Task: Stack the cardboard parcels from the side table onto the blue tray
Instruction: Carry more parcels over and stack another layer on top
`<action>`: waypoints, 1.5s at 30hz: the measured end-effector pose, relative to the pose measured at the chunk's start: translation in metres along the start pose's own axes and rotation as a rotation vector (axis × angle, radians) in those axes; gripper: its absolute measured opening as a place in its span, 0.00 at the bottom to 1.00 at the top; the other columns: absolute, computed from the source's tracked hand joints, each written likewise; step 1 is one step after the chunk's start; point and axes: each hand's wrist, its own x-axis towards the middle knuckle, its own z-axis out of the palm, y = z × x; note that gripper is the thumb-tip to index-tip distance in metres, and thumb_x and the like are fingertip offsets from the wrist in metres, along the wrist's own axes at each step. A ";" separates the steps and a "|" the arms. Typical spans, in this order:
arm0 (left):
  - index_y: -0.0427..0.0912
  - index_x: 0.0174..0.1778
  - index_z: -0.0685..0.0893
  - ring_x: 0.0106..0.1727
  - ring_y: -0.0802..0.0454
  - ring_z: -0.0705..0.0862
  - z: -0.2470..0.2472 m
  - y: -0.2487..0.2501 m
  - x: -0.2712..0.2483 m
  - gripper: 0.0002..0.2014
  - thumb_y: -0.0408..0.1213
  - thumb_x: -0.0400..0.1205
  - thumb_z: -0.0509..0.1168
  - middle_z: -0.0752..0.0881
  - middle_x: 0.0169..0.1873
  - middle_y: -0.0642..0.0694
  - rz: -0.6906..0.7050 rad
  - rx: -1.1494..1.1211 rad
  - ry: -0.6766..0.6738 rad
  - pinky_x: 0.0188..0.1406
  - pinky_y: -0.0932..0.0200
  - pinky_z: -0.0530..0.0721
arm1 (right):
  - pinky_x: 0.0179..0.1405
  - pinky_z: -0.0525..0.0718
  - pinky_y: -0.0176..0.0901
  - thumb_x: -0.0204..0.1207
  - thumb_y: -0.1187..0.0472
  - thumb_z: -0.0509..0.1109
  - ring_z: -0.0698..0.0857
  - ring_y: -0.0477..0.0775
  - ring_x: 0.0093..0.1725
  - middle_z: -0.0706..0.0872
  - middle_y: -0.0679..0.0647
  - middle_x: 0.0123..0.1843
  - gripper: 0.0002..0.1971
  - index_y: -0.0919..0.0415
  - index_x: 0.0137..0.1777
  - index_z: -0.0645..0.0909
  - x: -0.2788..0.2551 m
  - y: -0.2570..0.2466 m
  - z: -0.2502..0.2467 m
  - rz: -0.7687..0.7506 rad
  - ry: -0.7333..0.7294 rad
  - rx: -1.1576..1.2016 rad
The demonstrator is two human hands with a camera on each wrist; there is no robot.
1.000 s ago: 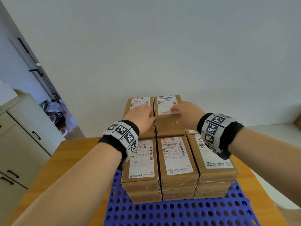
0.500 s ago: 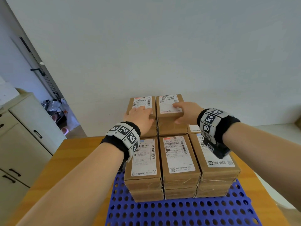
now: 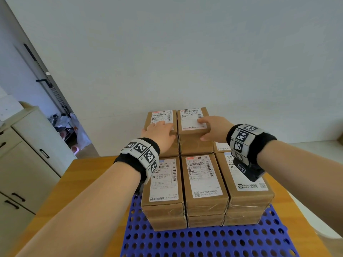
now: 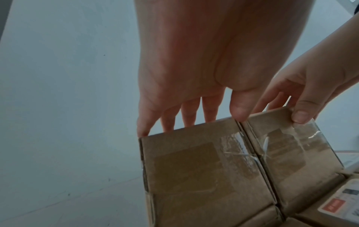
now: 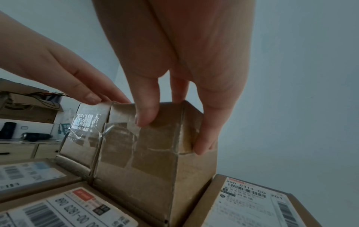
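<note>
the left hand (image 3: 161, 133) is lying flat, fingers straight, on the top left brown cardboard parcel (image 3: 161, 119). the right hand (image 3: 213, 127) is grasping the adjacent top brown cardboard parcel (image 3: 193, 119), thumb and fingers curled over its edges, above the perforated blue plastic tray (image 3: 204, 242).

White wall (image 3: 167, 52), cream cabinet (image 3: 27, 154)

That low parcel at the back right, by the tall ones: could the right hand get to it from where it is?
Probably yes: the low parcel lies right below the right hand, its top uncovered.
</note>
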 end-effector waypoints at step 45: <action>0.46 0.72 0.73 0.69 0.40 0.75 0.005 0.472 -0.092 0.21 0.49 0.84 0.55 0.77 0.69 0.43 0.718 0.003 0.001 0.67 0.43 0.73 | 0.65 0.79 0.49 0.76 0.53 0.68 0.77 0.58 0.68 0.73 0.56 0.73 0.32 0.54 0.79 0.62 -0.368 0.314 -0.095 0.621 0.281 0.019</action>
